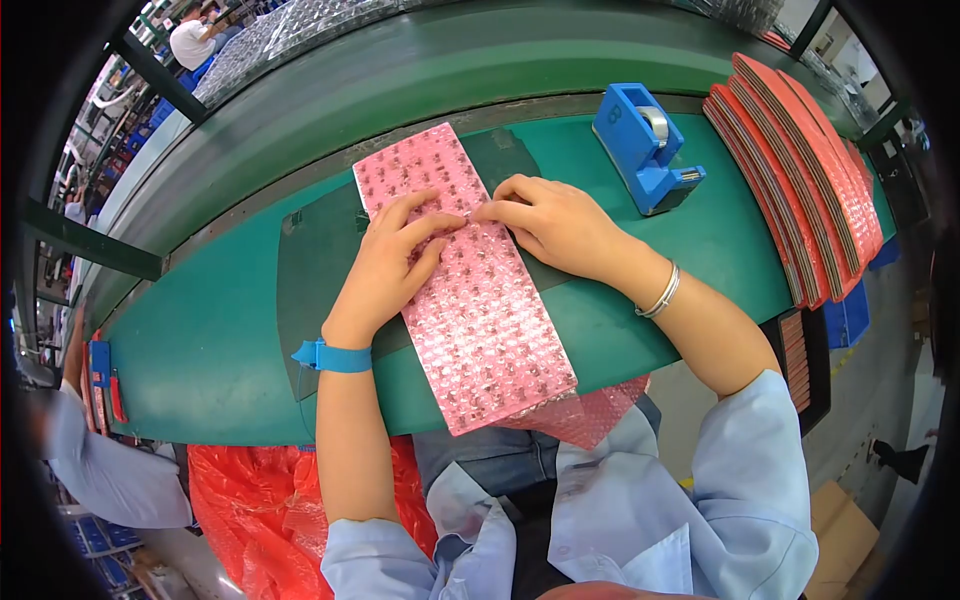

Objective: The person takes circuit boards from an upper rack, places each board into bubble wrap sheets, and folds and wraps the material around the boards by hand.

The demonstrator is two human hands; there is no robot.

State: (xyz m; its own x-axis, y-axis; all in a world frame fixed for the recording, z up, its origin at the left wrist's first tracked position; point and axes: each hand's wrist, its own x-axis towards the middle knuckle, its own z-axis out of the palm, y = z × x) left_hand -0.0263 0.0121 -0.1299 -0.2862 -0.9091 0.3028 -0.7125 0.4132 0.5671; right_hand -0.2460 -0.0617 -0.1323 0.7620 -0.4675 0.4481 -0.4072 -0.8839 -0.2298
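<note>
A long panel in pink bubble wrap [490, 320] lies at a slant on the green table, its near end reaching over the front edge. Spread over the wrap's left side is my left hand [395, 255], fingers apart and resting on the surface. My right hand [550, 222] is at the wrap's right edge, its thumb and index finger pressed together near the left fingertips; whatever is between them is too small to make out. A loose flap of pink bubble wrap [590, 412] hangs below the table edge. The blue tape dispenser [640, 150] stands behind my right hand.
Stacked red-wrapped panels [800, 180] stand at the right end of the green table [200, 340]. A dark mat [315, 265] lies under the panel. Red plastic [270, 510] sits below the front edge. Another person's sleeve [120, 475] shows at the left.
</note>
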